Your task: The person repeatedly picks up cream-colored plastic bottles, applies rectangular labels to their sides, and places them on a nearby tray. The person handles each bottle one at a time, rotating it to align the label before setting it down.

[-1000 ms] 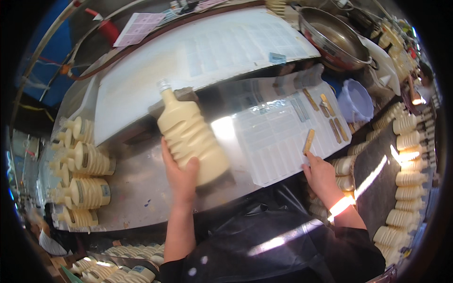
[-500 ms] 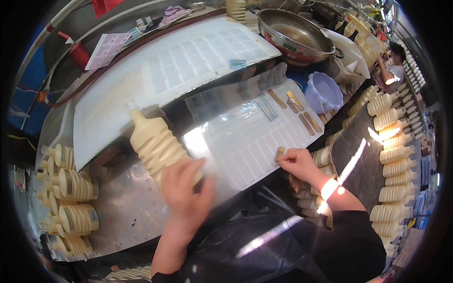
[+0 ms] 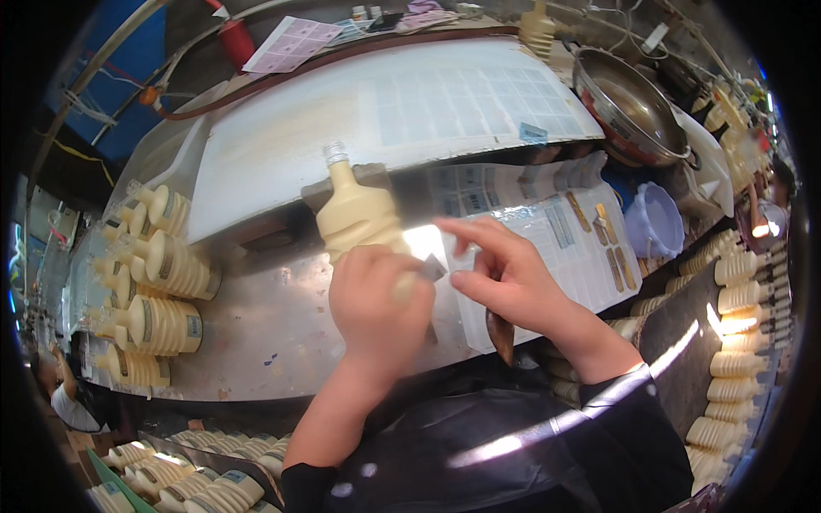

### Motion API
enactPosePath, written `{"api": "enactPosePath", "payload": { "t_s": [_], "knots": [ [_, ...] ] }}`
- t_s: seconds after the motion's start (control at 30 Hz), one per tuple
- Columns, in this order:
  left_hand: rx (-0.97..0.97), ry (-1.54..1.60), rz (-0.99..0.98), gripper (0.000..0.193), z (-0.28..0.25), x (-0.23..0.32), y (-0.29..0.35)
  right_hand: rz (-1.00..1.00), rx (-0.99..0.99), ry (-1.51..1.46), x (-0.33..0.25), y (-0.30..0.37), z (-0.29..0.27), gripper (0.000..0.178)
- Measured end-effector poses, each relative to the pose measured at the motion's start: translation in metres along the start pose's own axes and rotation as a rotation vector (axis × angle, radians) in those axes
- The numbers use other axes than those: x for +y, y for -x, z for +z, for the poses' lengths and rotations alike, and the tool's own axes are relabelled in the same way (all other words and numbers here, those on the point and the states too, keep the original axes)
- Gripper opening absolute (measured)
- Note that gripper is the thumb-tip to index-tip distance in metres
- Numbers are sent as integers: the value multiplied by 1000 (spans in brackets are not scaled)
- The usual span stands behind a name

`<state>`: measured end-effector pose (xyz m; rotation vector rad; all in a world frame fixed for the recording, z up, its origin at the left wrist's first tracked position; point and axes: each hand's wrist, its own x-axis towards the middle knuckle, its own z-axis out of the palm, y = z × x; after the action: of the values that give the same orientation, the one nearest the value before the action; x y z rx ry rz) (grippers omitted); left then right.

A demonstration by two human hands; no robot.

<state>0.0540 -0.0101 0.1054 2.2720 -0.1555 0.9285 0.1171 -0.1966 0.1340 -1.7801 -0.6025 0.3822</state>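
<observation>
A cream ribbed bottle (image 3: 355,209) with a clear threaded neck lies on the metal bench with its neck pointing away from me. My left hand (image 3: 380,303), blurred, is curled over its near end and hides that part. Just right of it, my right hand (image 3: 513,278) is raised with its index finger and thumb apart. A small dark grey piece (image 3: 436,268) shows between my two hands; what bears it is unclear. Below my right hand is a brown pointed thing (image 3: 501,335) of unclear kind. Beside it lies a translucent label sheet (image 3: 547,274) with several gold strips (image 3: 614,267).
Cream bottles (image 3: 167,265) crowd the left side; more (image 3: 740,333) line the right. A white sloped board (image 3: 291,120) stands behind the work. A steel pan (image 3: 633,103) and a lilac bucket (image 3: 654,222) are at right. Other people are visible at both edges.
My right hand has left the label sheet's near edge and come left beside the bottle, its pinch now opened. My left hand has curled over the bottle's near end. The whole view has shifted.
</observation>
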Motion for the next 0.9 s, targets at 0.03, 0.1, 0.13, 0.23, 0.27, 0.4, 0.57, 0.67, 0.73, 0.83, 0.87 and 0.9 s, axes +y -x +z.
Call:
{"api": "enactPosePath", "payload": {
  "t_s": [0.03,0.1,0.13,0.23,0.27,0.4,0.57,0.67,0.73,0.83,0.87,0.9],
  "knots": [
    [27,109,-110,15,-4,-3,1,-21,-53,-18,4,-11,4,43],
    [72,337,-315,12,-7,-9,0,-60,-139,-56,23,-29,13,40],
    [109,444,-360,11,-8,-19,3,8,-173,-95,26,-36,19,26],
    [194,609,-562,9,-10,-35,0,237,-194,-318,35,-57,26,17],
    [172,671,-605,6,-12,-37,-1,233,-150,-307,25,-64,26,12],
    [249,691,-732,9,-3,-66,-4,110,-51,-140,26,-93,28,16],
    [311,578,-718,12,6,-83,-5,116,50,-104,42,-108,41,18],
    [344,687,-781,11,11,-87,-3,143,68,-67,42,-110,44,17],
    [324,783,-839,12,10,-90,-1,128,77,-67,46,-110,45,16],
    [315,768,-839,11,10,-89,-1,136,82,-83,47,-110,46,16],
    [311,773,-840,11,11,-90,-1,142,81,-91,47,-111,46,16],
    [307,779,-842,10,11,-91,0,136,86,-90,48,-111,46,16]
  ]
}}
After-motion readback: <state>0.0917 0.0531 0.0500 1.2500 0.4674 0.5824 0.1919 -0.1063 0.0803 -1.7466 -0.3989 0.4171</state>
